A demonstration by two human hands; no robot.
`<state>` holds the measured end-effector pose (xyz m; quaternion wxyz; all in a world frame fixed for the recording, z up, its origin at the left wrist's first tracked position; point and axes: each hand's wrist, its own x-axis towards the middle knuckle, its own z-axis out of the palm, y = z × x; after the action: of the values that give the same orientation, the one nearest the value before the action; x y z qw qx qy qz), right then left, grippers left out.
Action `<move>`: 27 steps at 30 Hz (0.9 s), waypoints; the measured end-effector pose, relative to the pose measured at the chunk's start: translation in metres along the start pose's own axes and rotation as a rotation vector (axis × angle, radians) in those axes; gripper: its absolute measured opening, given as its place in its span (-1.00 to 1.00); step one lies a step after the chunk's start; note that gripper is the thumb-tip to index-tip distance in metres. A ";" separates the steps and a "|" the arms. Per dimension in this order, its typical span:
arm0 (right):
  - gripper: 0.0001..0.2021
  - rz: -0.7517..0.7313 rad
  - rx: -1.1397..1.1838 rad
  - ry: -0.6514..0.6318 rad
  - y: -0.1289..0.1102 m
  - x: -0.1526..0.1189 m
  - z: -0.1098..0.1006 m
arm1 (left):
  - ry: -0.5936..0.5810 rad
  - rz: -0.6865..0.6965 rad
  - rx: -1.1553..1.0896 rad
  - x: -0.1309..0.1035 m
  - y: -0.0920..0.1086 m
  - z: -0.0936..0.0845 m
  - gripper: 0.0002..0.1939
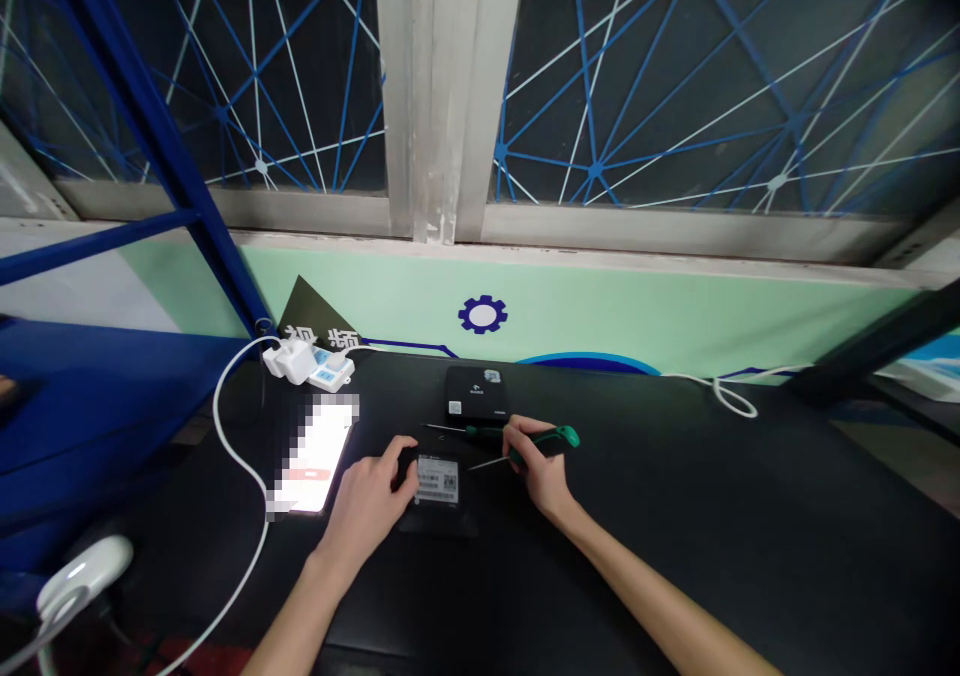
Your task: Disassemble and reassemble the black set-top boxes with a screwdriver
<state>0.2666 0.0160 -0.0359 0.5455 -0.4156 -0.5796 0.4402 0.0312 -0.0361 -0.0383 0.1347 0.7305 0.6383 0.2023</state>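
Note:
On the black table lies a flat black device with a white printed label (437,480). The fingers of my left hand (379,486) are curled against its left edge, thumb and fingertips touching it. My right hand (538,464) is closed round a screwdriver (566,438) with a green and black handle. Its thin metal shaft points left, with the tip close to the device's upper right corner; whether it touches cannot be made out. A second screwdriver (450,428) with a green handle lies just behind the device, partly hidden by my right fingers.
A black box (476,393) with small stickers sits behind the screwdrivers. Left of my hands lies a lit phone (315,456). A white power strip with plugs (311,361) and a white cable (219,416) are at the left. Another white cable (731,396) lies at the back right.

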 end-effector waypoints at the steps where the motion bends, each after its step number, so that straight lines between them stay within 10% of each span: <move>1: -0.59 -0.001 -0.009 -0.003 0.000 0.000 0.000 | -0.001 0.001 -0.002 0.000 0.000 0.000 -0.72; 27: -0.67 -0.027 -0.004 -0.053 -0.005 -0.003 0.016 | -0.028 -0.016 0.083 0.003 0.003 0.002 -0.63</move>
<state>0.2505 0.0112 -0.0319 0.5350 -0.3969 -0.6004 0.4424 0.0348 -0.0337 -0.0379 0.1148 0.7331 0.6500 0.1642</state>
